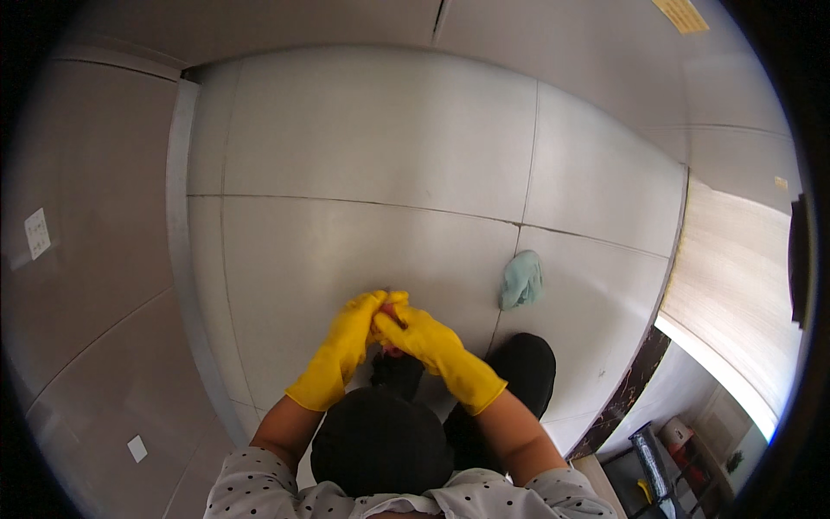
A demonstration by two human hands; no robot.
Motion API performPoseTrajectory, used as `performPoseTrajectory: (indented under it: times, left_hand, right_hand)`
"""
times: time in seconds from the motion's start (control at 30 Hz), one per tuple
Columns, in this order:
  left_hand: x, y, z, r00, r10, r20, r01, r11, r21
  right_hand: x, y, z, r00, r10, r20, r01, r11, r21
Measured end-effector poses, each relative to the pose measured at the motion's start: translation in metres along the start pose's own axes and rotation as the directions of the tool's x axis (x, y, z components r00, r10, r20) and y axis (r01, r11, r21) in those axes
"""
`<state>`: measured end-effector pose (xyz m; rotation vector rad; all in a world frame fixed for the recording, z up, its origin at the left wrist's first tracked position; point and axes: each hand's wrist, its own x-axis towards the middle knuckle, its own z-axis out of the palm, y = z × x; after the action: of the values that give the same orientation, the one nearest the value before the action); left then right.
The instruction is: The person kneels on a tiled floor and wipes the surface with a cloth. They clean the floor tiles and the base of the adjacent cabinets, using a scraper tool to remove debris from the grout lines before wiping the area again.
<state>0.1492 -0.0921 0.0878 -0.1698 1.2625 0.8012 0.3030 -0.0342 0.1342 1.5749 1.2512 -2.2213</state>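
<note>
Both my hands wear long yellow rubber gloves and meet low in the middle of the view, above the tiled floor. My left hand point(357, 317) and my right hand point(415, 330) are closed together around a small reddish-pink thing point(386, 318). Mostly covered by the gloves, it shows only in bits between and below the fingers, so its kind cannot be made out. Off to the right of my hands, a crumpled pale green cloth point(522, 280) lies on the floor beside a tile joint.
Large pale tiles point(363, 130) make up the floor. Brown-grey panels point(95, 173) stand along the left and far sides. A doorway opens at the right, with a dark marbled threshold point(622, 398) and light wood beyond. My black-clad knees point(380, 441) are close below my hands.
</note>
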Motion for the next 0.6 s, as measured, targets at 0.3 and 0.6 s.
performPoseTrajectory:
  times: [0.3, 0.6]
  left_hand:
    - [-0.008, 0.024, -0.113, 0.929, 0.227, -0.293, -0.266, 0.958, -0.103]
    - [-0.044, 0.006, -0.144, 0.806, 0.2, -0.558, -0.328, 0.934, -0.139]
  right_hand:
    - [-0.019, 0.067, -0.125, 0.387, -0.505, -0.772, -0.19, 0.775, -0.602]
    - [0.055, 0.032, -0.037, 0.42, -0.858, -0.294, 0.278, 0.43, -0.859]
